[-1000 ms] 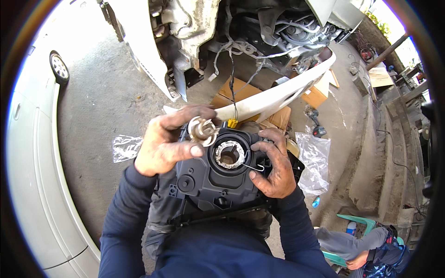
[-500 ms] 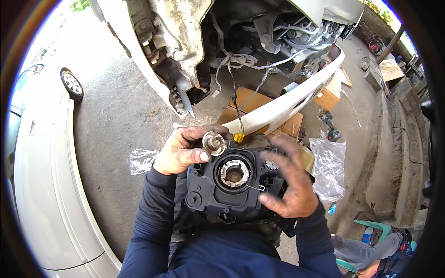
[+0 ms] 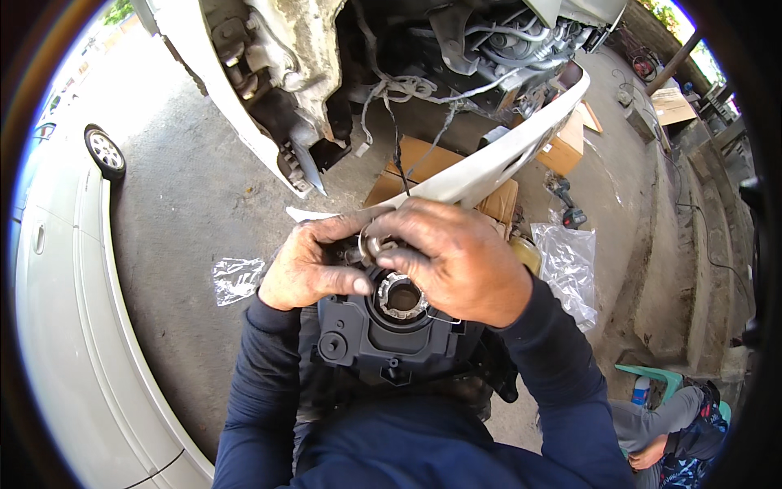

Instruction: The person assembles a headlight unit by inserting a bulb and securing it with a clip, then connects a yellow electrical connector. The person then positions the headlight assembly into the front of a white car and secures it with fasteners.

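Note:
A black headlight housing [image 3: 366, 337] rests on my lap, its back facing up, with a metal-rimmed round opening [image 3: 402, 296] near its middle. A thin wire clip [image 3: 444, 318] sticks out beside that opening. Just above it, my right hand [image 3: 464, 257] pinches a small round metal piece [image 3: 371, 244], apparently the base of a headlight bulb, between thumb and fingers. My left hand [image 3: 305, 265] is curved around the bulb's left side, thumb and index finger apart. Its other fingertips are hidden. My right hand covers the upper right of the housing.
Ahead stands a car with its front stripped, wiring [image 3: 407, 88] hanging out, and a loose white bumper [image 3: 497, 159]. Cardboard boxes [image 3: 562, 151], a cordless drill [image 3: 566, 204] and plastic bags [image 3: 566, 265] lie about. A white car [image 3: 73, 310] stands left; someone sits at lower right.
My right hand has come left across the housing and closed on the bulb. My left thumb has come away from it. The view has shifted slightly.

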A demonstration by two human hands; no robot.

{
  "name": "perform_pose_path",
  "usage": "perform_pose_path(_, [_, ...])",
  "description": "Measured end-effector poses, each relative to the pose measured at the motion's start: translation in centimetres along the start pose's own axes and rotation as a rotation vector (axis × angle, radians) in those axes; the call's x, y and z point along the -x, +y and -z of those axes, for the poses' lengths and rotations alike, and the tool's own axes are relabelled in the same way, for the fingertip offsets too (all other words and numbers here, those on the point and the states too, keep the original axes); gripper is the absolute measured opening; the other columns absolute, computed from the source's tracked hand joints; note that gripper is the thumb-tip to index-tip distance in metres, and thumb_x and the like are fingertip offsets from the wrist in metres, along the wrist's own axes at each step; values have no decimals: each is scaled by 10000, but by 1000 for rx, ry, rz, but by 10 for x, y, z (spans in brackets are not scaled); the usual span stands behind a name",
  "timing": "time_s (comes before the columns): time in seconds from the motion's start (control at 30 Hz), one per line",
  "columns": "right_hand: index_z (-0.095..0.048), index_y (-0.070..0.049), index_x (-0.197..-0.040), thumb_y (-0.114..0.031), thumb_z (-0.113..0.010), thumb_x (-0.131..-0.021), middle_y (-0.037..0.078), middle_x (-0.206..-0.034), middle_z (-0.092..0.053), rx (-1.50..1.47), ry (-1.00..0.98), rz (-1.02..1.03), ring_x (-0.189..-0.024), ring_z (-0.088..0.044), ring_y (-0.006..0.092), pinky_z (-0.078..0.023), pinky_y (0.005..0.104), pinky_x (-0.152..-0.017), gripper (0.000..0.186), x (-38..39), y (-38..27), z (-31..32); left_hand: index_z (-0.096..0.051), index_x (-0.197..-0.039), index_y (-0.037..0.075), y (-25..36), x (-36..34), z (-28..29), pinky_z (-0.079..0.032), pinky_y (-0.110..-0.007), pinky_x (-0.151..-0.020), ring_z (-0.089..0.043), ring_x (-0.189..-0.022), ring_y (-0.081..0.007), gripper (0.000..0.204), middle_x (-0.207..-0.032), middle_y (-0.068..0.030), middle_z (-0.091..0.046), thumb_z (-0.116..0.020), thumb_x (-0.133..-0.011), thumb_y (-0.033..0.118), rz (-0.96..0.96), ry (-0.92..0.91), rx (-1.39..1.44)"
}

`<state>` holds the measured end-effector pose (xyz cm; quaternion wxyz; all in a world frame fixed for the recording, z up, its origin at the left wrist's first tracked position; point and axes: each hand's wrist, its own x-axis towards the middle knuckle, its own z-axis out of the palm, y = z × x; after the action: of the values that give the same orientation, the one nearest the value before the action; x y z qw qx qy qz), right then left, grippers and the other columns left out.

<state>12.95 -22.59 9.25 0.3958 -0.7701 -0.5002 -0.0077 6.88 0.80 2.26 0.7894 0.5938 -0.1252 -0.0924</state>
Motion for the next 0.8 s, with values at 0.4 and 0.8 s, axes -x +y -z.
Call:
perform_pose_path(0.4, [-692,-22,-1111,-123,-782,-890,161,-991,-671,227,-463,-64,-999,-682,397,-549,502,-871,259,7,-9,21,-163,-1748,40,-14,-11,-3,-409,-455,-1182,-646,-1283,-336,1346,-1428,-284,-636,-701,-828,862,-198,135,-112])
perform_pose_path(0.8, [-736,-22,-1058,-135,-738,-849,137,-1008,-699,481,-692,-13,-1023,-718,356,-580,476,-907,237,-6,-10,-1,-158,-1745,23,-9,-8,-6,-431,-477,-1179,-643,-1289,-345,1321,-1431,-267,-638,-752,-849,790,-193,132,-89])
